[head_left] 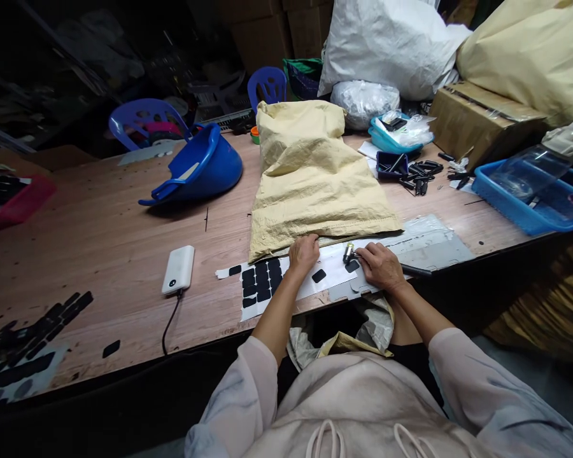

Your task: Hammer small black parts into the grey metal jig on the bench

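Observation:
My left hand rests palm down, fingers curled, on a white backing sheet at the near table edge, just below the hem of a tan woven sack. Black rounded pads sit in a block on the sheet left of that hand, and a single pad lies between my hands. My right hand is closed around a small hammer-like tool with a black handle, its metal head touching the sheet beside another black pad.
A white power bank with a cable lies to the left. An overturned blue basin stands behind it. Black pad strips lie at the near left. Blue trays, cardboard box and sacks crowd the right and back.

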`<action>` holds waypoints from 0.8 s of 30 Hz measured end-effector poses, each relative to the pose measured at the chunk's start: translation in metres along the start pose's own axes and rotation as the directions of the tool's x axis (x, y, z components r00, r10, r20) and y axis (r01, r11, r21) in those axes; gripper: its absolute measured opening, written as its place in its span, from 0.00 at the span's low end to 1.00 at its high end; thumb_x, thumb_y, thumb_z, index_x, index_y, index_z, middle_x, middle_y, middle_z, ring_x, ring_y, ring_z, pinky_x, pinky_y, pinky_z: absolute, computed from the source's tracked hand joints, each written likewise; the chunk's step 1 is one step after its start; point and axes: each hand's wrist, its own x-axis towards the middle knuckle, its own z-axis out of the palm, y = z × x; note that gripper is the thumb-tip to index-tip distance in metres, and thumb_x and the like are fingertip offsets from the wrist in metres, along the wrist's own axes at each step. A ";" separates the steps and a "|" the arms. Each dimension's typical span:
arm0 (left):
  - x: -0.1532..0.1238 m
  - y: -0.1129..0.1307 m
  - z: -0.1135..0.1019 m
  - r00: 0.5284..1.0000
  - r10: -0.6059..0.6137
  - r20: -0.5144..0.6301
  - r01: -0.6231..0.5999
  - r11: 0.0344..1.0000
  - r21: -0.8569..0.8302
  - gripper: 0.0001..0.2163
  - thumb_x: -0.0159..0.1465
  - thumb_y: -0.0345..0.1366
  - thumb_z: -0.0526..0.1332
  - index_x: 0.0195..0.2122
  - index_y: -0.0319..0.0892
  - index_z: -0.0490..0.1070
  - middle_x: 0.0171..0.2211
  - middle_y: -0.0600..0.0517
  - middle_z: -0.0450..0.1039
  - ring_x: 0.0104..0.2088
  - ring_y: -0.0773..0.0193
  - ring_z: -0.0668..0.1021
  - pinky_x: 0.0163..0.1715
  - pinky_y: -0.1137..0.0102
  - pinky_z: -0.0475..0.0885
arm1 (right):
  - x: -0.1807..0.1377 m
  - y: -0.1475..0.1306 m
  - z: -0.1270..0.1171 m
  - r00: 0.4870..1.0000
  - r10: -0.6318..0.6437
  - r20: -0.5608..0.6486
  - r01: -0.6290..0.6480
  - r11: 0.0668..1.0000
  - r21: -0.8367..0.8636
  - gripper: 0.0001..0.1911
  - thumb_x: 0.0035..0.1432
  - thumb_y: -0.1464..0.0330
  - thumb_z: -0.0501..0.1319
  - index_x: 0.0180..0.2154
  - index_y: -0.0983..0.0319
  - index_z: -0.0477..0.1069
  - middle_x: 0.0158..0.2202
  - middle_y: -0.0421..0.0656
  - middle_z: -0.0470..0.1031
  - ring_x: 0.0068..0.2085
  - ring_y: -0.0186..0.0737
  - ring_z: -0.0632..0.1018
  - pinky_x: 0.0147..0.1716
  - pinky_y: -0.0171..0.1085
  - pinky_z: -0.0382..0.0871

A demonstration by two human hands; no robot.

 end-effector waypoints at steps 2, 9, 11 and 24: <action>0.015 0.002 0.001 1.000 0.005 -0.003 -0.005 0.998 0.067 0.17 0.71 0.31 0.54 0.53 0.48 0.79 0.45 0.43 0.83 0.51 0.47 0.80 0.54 0.56 0.70 | 0.000 -0.001 -0.001 1.000 -0.001 0.001 0.001 1.000 0.001 0.13 0.70 0.68 0.57 0.49 0.60 0.78 0.39 0.48 0.74 0.42 0.47 0.69 0.42 0.43 0.62; 0.051 0.014 -0.011 0.993 0.045 -0.107 -0.036 0.996 0.085 0.18 0.72 0.33 0.54 0.61 0.47 0.71 0.54 0.39 0.76 0.59 0.44 0.73 0.58 0.56 0.68 | -0.001 -0.003 0.000 1.000 0.016 0.011 -0.016 0.999 0.036 0.12 0.69 0.69 0.57 0.48 0.59 0.78 0.40 0.48 0.74 0.42 0.47 0.68 0.41 0.43 0.61; 0.063 0.021 -0.013 0.989 0.041 -0.140 -0.031 0.997 0.072 0.16 0.72 0.36 0.56 0.59 0.46 0.72 0.57 0.38 0.73 0.61 0.43 0.72 0.59 0.57 0.67 | -0.001 -0.003 0.000 1.000 0.018 0.016 -0.019 0.999 0.039 0.12 0.69 0.69 0.57 0.48 0.59 0.77 0.40 0.48 0.74 0.42 0.47 0.68 0.41 0.43 0.61; 0.117 0.118 0.037 0.960 0.269 0.078 -0.265 0.962 -0.060 0.17 0.68 0.43 0.61 0.49 0.40 0.83 0.52 0.37 0.82 0.57 0.45 0.80 0.56 0.60 0.73 | -0.002 -0.009 -0.002 0.998 0.036 0.044 -0.036 0.999 0.014 0.11 0.69 0.70 0.57 0.48 0.59 0.77 0.40 0.48 0.74 0.42 0.48 0.69 0.42 0.44 0.61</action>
